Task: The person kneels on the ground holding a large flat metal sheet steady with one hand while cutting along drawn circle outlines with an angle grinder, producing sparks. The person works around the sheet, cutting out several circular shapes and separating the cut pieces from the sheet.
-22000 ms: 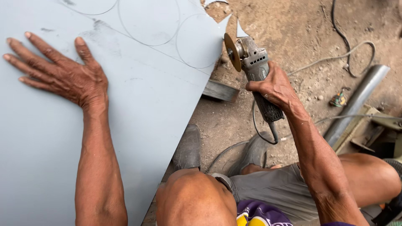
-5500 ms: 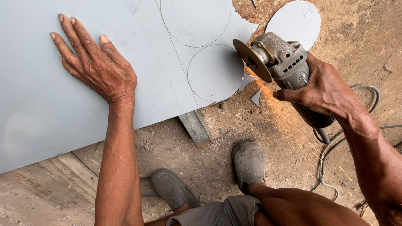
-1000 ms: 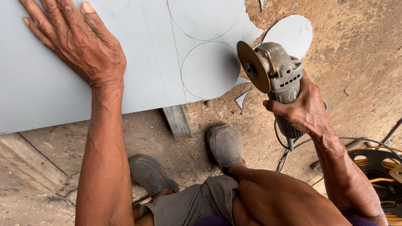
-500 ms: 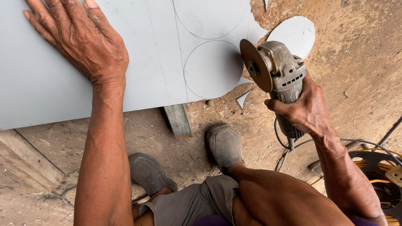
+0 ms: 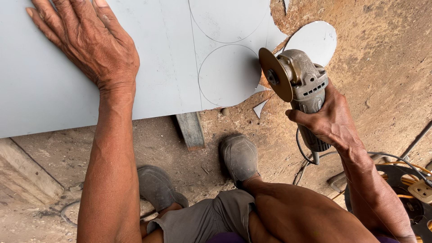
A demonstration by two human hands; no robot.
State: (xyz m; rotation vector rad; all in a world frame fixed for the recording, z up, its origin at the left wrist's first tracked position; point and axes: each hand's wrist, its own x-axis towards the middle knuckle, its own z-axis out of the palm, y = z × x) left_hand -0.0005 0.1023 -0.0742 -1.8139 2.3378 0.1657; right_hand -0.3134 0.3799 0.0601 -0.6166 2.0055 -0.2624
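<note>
Grey sheet metal [image 5: 148, 90] is laid flat over a block [image 5: 190, 130] on the dirt floor [image 5: 387, 81], so its near edge is kept off the ground. Circles are drawn on it, and one marked circle [image 5: 229, 75] sits at the cut edge. The sheet is pressed down by the left hand [image 5: 92, 42], spread flat with nothing gripped — likely so it cannot shake. A cut-out disc [image 5: 315, 41] is seen lying on the dirt just beyond. The grinder [image 5: 299, 85] is clenched by the right hand [image 5: 330, 119], its wheel [image 5: 275, 74] held just beside the circle's edge. Whether the wheel is spinning cannot be told. The sheet is cut off by the frame, and the cable reel [image 5: 405, 189] is only partly seen.
</note>
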